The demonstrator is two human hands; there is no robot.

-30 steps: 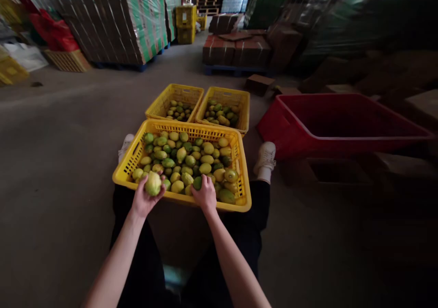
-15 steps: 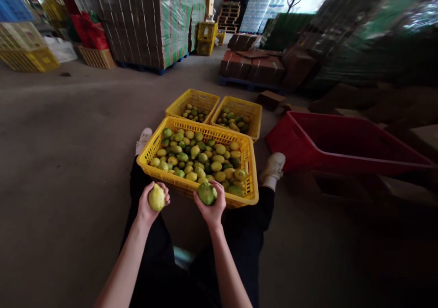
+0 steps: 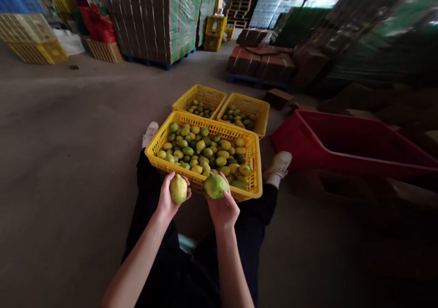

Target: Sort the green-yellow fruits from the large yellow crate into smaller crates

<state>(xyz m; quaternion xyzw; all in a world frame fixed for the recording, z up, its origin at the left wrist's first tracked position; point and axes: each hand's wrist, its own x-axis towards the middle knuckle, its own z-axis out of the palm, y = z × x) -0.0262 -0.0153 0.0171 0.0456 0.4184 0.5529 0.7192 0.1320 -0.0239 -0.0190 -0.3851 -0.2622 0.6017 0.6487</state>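
Observation:
A yellow-green lemon [image 3: 178, 189] rests in my left hand [image 3: 167, 198], whose fingers curl round it. My right hand [image 3: 224, 210] grips a larger, greener lemon [image 3: 215, 186], thumb on its right side. Both hands are held just before the near edge of a yellow plastic crate [image 3: 205, 120]. Inside that crate lie many lemons [image 3: 200, 147], from yellow to dark green. The crate sits between my outstretched legs. Parts of the fingers are hidden behind the held fruit.
Two more yellow crates [image 3: 199, 89] [image 3: 251, 99] with lemons stand just beyond. To the right is a large red tub [image 3: 321, 153] among cardboard boxes. Farther back are a wrapped pallet stack [image 3: 143, 20], flat cartons on a blue pallet [image 3: 260, 66], and stacked crates [image 3: 37, 50] at left.
My left hand has moved right, closer to the right hand, with its lemon. My right hand has turned its green lemon, showing a different side. The view has shifted slightly.

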